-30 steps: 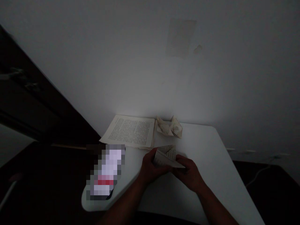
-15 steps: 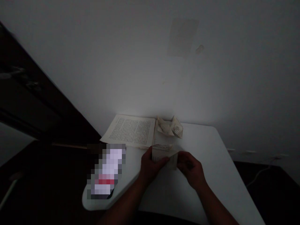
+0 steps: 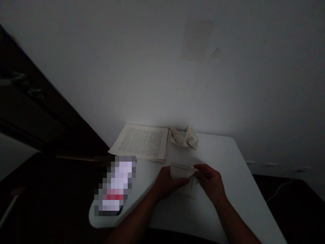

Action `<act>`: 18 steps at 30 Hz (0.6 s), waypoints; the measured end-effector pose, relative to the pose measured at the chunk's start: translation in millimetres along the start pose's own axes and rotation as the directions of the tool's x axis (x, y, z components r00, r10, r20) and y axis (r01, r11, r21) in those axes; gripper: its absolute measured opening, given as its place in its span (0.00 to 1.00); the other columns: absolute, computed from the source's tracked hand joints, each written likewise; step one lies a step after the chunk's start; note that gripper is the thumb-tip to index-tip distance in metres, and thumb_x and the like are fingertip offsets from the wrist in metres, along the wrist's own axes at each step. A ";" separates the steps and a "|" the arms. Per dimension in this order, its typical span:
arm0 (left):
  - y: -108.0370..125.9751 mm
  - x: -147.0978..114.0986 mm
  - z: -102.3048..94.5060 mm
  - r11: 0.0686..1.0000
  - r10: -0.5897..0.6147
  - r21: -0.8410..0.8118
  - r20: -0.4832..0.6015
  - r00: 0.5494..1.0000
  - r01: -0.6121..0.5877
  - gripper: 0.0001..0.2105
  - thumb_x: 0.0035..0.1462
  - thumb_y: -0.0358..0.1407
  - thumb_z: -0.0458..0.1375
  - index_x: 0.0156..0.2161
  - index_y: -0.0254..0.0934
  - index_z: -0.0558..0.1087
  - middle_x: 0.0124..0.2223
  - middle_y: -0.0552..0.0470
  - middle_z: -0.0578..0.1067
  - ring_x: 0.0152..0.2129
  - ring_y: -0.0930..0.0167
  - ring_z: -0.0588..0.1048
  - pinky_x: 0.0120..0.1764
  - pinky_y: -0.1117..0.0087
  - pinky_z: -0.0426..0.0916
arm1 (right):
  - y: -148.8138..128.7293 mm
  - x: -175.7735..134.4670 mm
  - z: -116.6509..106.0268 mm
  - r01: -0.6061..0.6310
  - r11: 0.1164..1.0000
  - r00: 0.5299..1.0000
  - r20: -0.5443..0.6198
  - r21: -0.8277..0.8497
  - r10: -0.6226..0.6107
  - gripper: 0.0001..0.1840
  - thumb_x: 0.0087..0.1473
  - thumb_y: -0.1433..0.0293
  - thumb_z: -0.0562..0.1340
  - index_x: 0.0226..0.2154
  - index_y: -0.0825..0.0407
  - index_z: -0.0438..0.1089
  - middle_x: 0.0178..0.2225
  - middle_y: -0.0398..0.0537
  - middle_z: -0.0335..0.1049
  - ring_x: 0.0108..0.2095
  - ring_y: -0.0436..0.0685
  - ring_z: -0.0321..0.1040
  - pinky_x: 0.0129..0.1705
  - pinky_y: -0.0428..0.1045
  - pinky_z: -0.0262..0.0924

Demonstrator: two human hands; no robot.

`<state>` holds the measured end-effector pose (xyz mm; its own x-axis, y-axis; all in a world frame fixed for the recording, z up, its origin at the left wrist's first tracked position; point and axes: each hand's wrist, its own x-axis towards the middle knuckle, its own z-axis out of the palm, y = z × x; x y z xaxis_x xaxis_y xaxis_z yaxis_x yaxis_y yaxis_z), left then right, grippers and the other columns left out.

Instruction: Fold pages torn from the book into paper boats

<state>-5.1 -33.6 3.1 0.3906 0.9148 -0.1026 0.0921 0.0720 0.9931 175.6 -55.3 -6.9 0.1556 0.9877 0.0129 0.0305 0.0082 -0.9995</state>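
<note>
A folded sheet of printed paper is held between both hands above the near part of the white table. My left hand grips its left side, with the thumb lying across the front. With thumb and fingers, my right hand pinches a flap at the upper right corner. The lower part of the sheet hangs below the left thumb. Behind the hands, a folded paper shape with raised points stands near the wall. Left of it lies a stack of printed pages.
The white table stands against a pale wall with stained patches. On its left end rests a phone, its screen blurred out. A dark door is at the left. A cable hangs at the right.
Both hands and the folded sheet have come slightly nearer and to the right. My right hand has moved from the sheet's right edge to its upper right corner flap.
</note>
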 end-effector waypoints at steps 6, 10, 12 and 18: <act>-2.8 1.0 -0.9 0.999 -0.024 0.032 0.035 0.999 0.023 0.17 0.46 0.42 0.63 0.39 0.32 0.75 0.38 0.47 0.78 0.35 0.64 0.76 0.36 0.66 0.70 | -3.3 -0.1 -0.1 -0.017 1.000 1.000 -0.010 -0.010 0.017 0.09 0.41 0.64 0.67 0.26 0.51 0.72 0.16 0.40 0.68 0.16 0.48 0.62 0.18 0.43 0.59; -1.1 1.3 -2.4 0.998 0.051 0.029 0.001 0.999 -0.051 0.17 0.47 0.40 0.63 0.42 0.33 0.73 0.39 0.47 0.77 0.36 0.65 0.75 0.38 0.67 0.69 | -3.1 0.0 1.0 -0.021 0.999 1.000 -0.023 -0.032 0.021 0.10 0.41 0.63 0.67 0.27 0.52 0.73 0.16 0.40 0.68 0.16 0.48 0.62 0.18 0.43 0.59; 0.6 1.5 -3.8 0.990 0.134 0.058 -0.090 0.987 -0.129 0.21 0.48 0.38 0.62 0.48 0.35 0.68 0.39 0.49 0.77 0.37 0.67 0.75 0.41 0.67 0.68 | -1.7 -0.4 2.5 -0.028 0.998 0.999 -0.022 -0.049 0.027 0.11 0.40 0.63 0.67 0.28 0.52 0.73 0.17 0.40 0.68 0.16 0.48 0.62 0.18 0.44 0.59; 0.9 3.2 -2.7 0.977 0.183 0.135 -0.149 0.972 -0.164 0.10 0.55 0.38 0.55 0.37 0.36 0.75 0.36 0.50 0.78 0.36 0.69 0.75 0.42 0.70 0.67 | 2.4 -1.7 7.2 -0.040 0.999 0.997 -0.072 -0.030 0.038 0.18 0.36 0.66 0.70 0.34 0.51 0.73 0.20 0.40 0.71 0.19 0.49 0.65 0.20 0.44 0.61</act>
<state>-6.2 -29.6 3.8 0.2603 0.9613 0.0908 0.1494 -0.1330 0.9798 168.4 -55.8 -9.6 0.2272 0.9736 -0.0230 0.0540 -0.0362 -0.9979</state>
